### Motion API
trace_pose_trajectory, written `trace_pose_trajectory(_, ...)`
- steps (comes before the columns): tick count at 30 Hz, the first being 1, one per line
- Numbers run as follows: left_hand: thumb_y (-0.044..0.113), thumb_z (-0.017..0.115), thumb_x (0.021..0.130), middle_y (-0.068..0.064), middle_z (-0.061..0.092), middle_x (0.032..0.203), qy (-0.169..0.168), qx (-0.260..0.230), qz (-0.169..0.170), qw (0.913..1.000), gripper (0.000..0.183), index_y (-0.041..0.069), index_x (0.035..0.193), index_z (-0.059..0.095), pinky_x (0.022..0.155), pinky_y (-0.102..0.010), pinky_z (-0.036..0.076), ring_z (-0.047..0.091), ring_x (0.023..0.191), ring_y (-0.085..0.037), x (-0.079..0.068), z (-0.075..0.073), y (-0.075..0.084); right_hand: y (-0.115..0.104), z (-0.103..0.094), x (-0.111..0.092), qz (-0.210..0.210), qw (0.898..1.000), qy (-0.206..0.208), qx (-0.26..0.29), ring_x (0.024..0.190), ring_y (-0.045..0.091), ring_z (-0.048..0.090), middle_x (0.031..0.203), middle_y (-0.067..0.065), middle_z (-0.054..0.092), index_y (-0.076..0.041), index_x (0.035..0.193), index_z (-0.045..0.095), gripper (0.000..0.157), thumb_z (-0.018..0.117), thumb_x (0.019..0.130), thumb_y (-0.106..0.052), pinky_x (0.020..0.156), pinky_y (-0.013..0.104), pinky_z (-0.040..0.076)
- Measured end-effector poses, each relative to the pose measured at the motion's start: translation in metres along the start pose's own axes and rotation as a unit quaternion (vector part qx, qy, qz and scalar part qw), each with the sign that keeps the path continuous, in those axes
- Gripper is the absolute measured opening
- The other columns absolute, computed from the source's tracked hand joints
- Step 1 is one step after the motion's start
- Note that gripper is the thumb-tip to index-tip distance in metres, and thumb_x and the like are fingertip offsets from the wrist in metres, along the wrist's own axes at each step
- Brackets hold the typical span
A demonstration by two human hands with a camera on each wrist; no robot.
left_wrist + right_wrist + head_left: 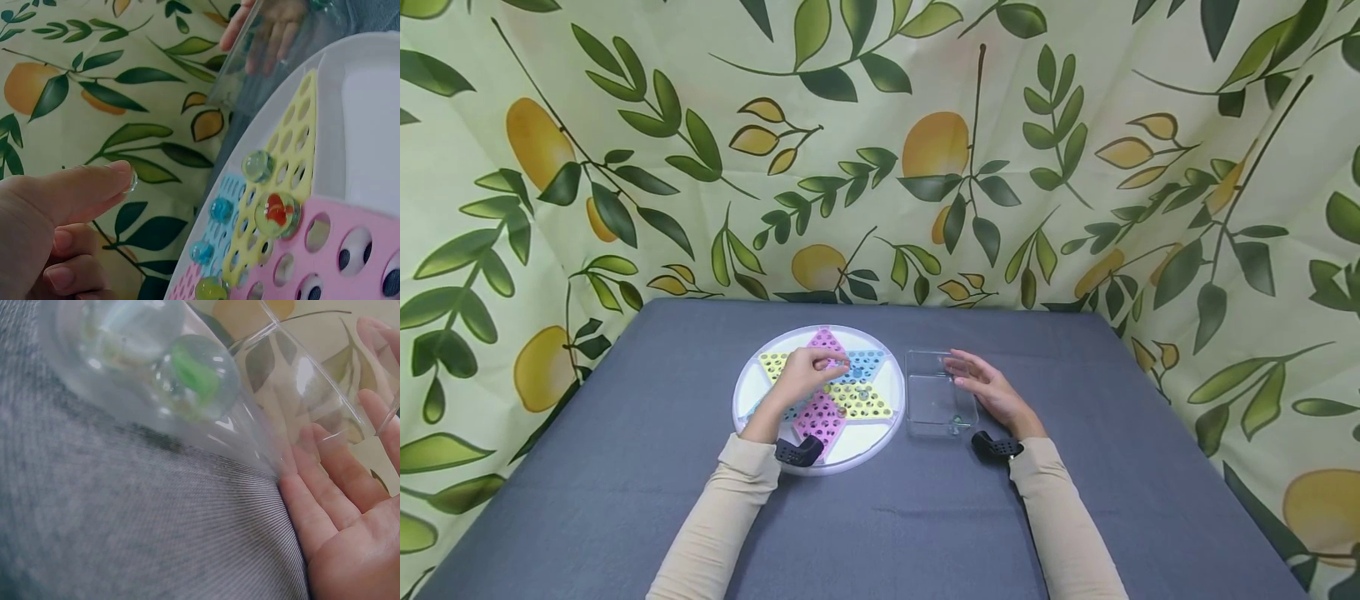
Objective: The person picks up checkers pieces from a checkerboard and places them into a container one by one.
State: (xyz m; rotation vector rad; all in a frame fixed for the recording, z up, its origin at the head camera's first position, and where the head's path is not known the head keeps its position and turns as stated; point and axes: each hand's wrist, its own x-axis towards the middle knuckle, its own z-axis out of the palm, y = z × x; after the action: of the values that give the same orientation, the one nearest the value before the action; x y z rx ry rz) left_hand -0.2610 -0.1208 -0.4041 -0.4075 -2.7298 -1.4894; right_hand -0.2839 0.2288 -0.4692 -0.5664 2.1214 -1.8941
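Pinching a marble [134, 181] with my left hand [803, 377], I'm probably filling the board [867, 432], needing careful aim, right hand [997, 395] loose beside the box [934, 403]

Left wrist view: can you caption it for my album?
A left hand pinches what looks like a clear marble near a colourful holed board dotted with glassy marbles.

Bright head view, dim left wrist view, glinting clear box [305, 381]

board [859, 439] left of box [931, 398]
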Motion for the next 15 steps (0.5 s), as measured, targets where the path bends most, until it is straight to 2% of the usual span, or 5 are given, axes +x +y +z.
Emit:
trace_pose_trajectory(9,0.018,0.071,0.086,0.006,0.033,0.058,-0.013,-0.018,-0.007,0.9997,0.026,0.006,0.110,0.072,0.049,-0.016,0.025,0.029,0.055,-0.007,0.002,0.007,0.009,0.000,0.000,0.000,0.003,1.000,0.005,0.006,0.143,0.046,0.024,0.153,0.030,0.029,0.000,0.150,0.025,0.062,0.054,0.096,-0.008,0.096,0.006,0.040)
trace_pose_trajectory(15,0.017,0.070,0.086,0.006,0.031,0.058,-0.022,-0.026,0.008,0.9994,0.027,0.006,0.110,0.072,0.049,-0.016,0.025,0.027,0.054,-0.006,0.003,0.011,0.013,-0.001,0.002,0.000,0.004,1.000,0.009,0.014,0.143,0.046,0.024,0.153,0.031,0.029,0.000,0.150,0.025,0.063,0.055,0.095,-0.009,0.095,0.007,0.041)
